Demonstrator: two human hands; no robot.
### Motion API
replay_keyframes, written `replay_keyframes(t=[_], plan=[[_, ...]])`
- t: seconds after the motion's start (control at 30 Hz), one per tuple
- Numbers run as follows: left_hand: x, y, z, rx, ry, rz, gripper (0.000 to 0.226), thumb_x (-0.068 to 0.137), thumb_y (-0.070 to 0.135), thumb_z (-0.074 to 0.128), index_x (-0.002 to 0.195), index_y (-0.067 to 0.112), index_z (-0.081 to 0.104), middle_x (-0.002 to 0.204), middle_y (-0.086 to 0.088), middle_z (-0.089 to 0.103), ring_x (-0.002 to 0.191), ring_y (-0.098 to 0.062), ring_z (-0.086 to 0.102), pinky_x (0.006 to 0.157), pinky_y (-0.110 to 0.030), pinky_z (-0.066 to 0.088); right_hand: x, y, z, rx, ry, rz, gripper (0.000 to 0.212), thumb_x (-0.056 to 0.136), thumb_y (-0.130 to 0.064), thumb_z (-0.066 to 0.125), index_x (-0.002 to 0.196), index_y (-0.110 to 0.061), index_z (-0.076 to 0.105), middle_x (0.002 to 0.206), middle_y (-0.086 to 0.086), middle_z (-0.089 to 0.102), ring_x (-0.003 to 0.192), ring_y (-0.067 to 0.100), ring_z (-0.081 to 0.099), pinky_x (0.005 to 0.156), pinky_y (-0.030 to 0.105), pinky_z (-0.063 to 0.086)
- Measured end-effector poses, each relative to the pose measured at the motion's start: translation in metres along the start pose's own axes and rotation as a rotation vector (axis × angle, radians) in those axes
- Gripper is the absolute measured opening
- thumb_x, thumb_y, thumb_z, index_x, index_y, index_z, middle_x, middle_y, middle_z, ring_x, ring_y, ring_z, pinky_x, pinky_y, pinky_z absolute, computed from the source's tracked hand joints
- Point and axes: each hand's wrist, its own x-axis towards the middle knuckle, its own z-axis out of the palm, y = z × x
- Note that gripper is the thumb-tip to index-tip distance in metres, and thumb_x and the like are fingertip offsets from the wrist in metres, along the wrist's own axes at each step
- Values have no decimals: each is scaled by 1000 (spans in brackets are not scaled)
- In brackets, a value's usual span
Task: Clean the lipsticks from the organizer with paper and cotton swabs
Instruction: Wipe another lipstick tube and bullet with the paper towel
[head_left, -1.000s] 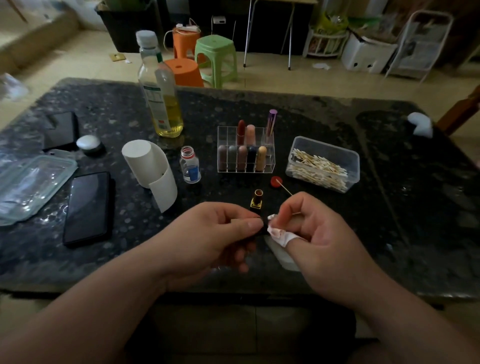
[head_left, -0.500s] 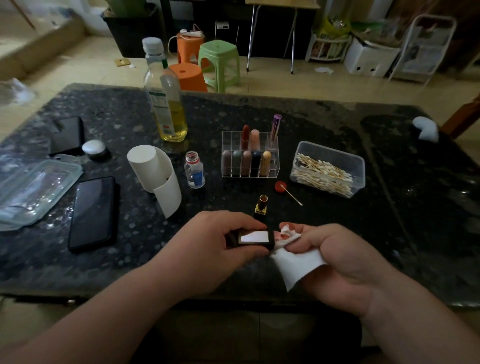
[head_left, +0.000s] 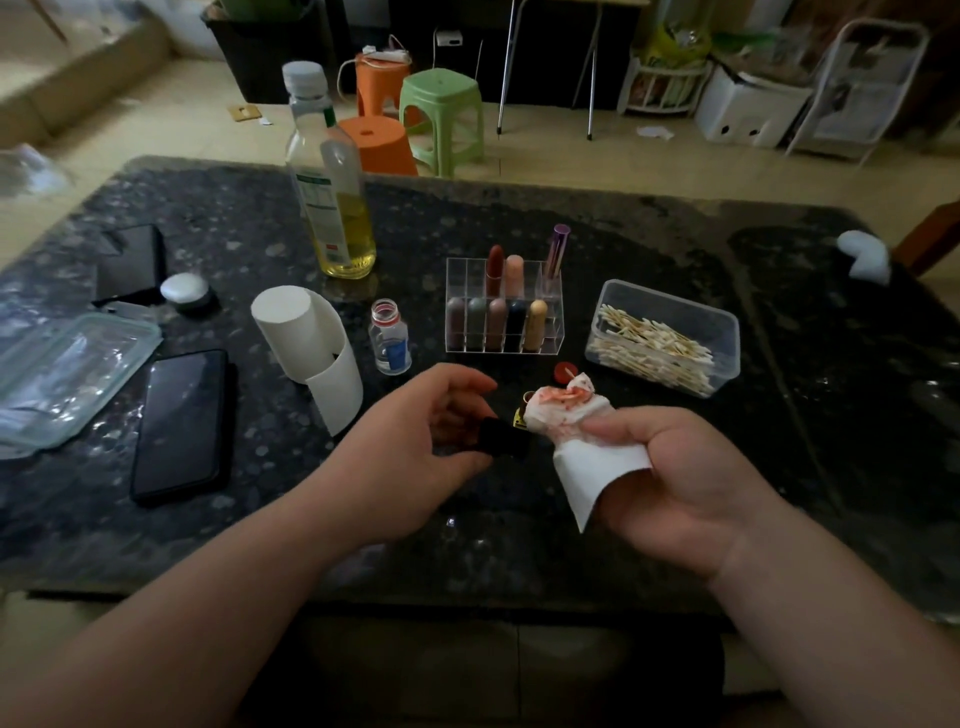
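1. Wiping should go best with a clean patch of the paper (head_left: 563, 413) turned to the lipstick case (head_left: 501, 444), since the top fold is smeared red.
2. The left hand (head_left: 415, 436) pinches the case above the surface (head_left: 779, 467), with the case's end just beside the paper.
3. The right hand (head_left: 675, 478) fingers (head_left: 613, 427) clutch the paper.
4. The organizer (head_left: 553, 335) stands beyond.

The left hand (head_left: 415, 441) and right hand (head_left: 685, 483) are bare; both forearms are uncovered as far as they show.
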Motion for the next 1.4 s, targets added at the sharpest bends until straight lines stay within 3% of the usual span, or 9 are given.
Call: replay_keyframes(t=[0.13, 0.23, 0.43, 0.63, 0.8, 0.97, 1.13, 1.27, 1.4], plan=[[10, -17, -1, -24, 44, -34, 58, 81, 5, 83, 114, 44, 57, 104, 25, 68, 104, -2, 68, 101, -33, 55, -2, -6, -1, -28, -72, -65, 31, 78, 1, 61, 106, 4, 73, 102, 22, 75, 80, 28, 77, 58, 36, 61], [19, -29, 3, 13, 90, -59, 67, 80, 10, 85, 126, 46, 52, 104, 27, 67, 103, 4, 64, 101, -26, 51, -2, -13, -1, -33, -58, -175, 20, 79, -2, 62, 80, -4, 82, 101, 18, 77, 89, 26, 77, 65, 35, 62], [39, -47, 14, 30, 197, -201, 81, 83, 8, 82, 146, 37, 41, 109, 15, 65, 104, -1, 61, 93, -18, 47, 15, -24, -9, -49, 128, -317, 43, 76, -3, 68, 119, -6, 68, 108, 14, 76, 101, 28, 74, 77, 38, 60], [51, -57, 21, 139, 191, -207, 69, 84, 9, 80, 141, 33, 50, 107, 19, 63, 103, 1, 59, 98, -20, 46, 38, -26, -15, -172, 202, -322, 30, 86, -2, 68, 116, 1, 70, 109, 18, 75, 110, 33, 69, 104, 52, 50], [61, -58, 28, 136, 195, -193, 63, 84, 8, 81, 135, 35, 55, 109, 18, 65, 105, -6, 64, 103, -32, 52, 48, -28, -17, -241, 277, -300, 6, 86, -3, 72, 91, -6, 73, 99, 17, 76, 100, 32, 68, 89, 45, 53], [70, -51, 28, 168, 202, -205, 63, 86, 9, 79, 139, 31, 53, 110, 19, 61, 105, -4, 60, 98, -19, 45, 53, -30, -20, -275, 296, -288, 9, 85, -5, 74, 94, -6, 72, 104, 20, 74, 99, 33, 68, 84, 45, 53], [61, -37, 30, 213, 278, -239, 78, 80, 14, 84, 144, 27, 41, 129, 9, 50, 117, -11, 53, 104, -31, 50, 54, -32, -25, -292, 290, -294, 7, 86, -6, 73, 93, -7, 71, 104, 21, 74, 95, 32, 67, 79, 41, 52], [25, -19, 50, 227, 248, -215, 54, 83, 32, 82, 124, 34, 47, 98, 11, 60, 83, -5, 61, 76, -22, 57, 52, -34, -27, -331, 254, -278, 19, 82, -7, 76, 99, 0, 70, 105, 23, 73, 91, 33, 66, 79, 44, 49], [19, -23, 74, 152, 134, -283, 76, 86, 39, 78, 149, 36, 36, 95, 19, 64, 80, 6, 66, 80, -23, 59, 51, -36, -28, -301, 243, -287, 25, 84, -6, 74, 106, 3, 70, 102, 21, 75, 99, 36, 69, 88, 47, 53]])
